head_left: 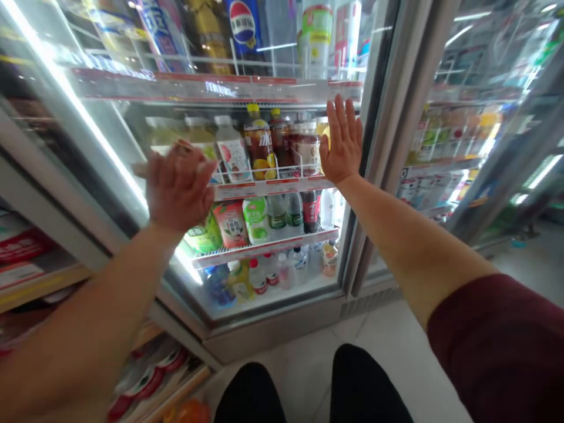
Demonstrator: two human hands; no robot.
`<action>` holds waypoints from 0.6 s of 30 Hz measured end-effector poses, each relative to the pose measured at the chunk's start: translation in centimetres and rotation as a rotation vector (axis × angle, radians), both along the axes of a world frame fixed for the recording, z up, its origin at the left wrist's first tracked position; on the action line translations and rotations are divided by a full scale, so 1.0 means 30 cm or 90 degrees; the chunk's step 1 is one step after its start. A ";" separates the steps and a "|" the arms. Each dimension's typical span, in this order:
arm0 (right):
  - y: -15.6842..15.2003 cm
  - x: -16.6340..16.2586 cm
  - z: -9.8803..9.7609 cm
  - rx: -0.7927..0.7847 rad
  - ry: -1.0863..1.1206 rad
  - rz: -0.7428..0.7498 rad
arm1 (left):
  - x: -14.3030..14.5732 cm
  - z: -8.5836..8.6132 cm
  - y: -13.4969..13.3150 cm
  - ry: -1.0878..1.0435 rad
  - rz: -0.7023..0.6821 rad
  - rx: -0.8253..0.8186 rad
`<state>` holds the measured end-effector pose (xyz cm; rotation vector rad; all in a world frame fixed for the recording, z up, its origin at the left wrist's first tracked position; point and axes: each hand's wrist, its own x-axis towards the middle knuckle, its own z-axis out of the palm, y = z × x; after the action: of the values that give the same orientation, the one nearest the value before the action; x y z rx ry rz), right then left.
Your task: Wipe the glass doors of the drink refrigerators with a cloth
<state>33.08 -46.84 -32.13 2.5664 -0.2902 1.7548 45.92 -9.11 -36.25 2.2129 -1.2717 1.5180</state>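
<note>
At the far left, red packages (22, 244) are stacked on a shelf (44, 286) with a yellowish edge. Next to it, drinks are kept in a lit cooler (275, 338), fronted by a clear, grey-framed glass door (273, 313) directly before both hands. The left hand (180, 188) is raised and blurred; whether anything is gripped or the glass touched cannot be told. Just right of it, the middle rack is filled with a pale bottle (231, 150), white-capped and pink-labelled, then a dark bottle (259, 144), yellow-capped and printed with lemons. The right hand (346, 141) is held flat, fingers straight and nothing grasped, its contact with the glass unclear. Farther right, pale and orange bottles are held in a second cooler (440, 168).
</note>
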 end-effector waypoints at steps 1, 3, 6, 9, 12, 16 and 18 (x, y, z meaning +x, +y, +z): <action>-0.001 0.002 -0.001 -0.001 -0.003 0.001 | 0.007 0.029 0.014 -0.009 0.031 -0.047; -0.002 0.014 -0.012 -0.001 -0.021 0.007 | 0.009 0.021 0.022 -0.024 0.064 -0.108; 0.001 0.048 -0.056 0.026 -0.075 0.025 | -0.013 -0.148 -0.016 -0.061 0.021 -0.070; 0.009 0.081 -0.113 0.053 -0.095 0.040 | -0.027 -0.335 -0.066 -0.081 -0.029 0.066; 0.011 0.091 -0.149 0.043 -0.091 0.040 | -0.006 -0.334 -0.078 -0.102 -0.045 0.099; 0.010 0.082 -0.152 0.027 -0.096 0.030 | 0.039 -0.136 -0.074 -0.137 -0.014 -0.021; 0.012 0.081 -0.149 0.028 -0.088 0.022 | 0.030 -0.102 -0.100 -0.170 -0.006 -0.076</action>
<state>35.50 -46.48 -36.59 2.4974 -0.2925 1.9639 46.82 -12.12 -39.31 1.9779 -1.2199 1.8840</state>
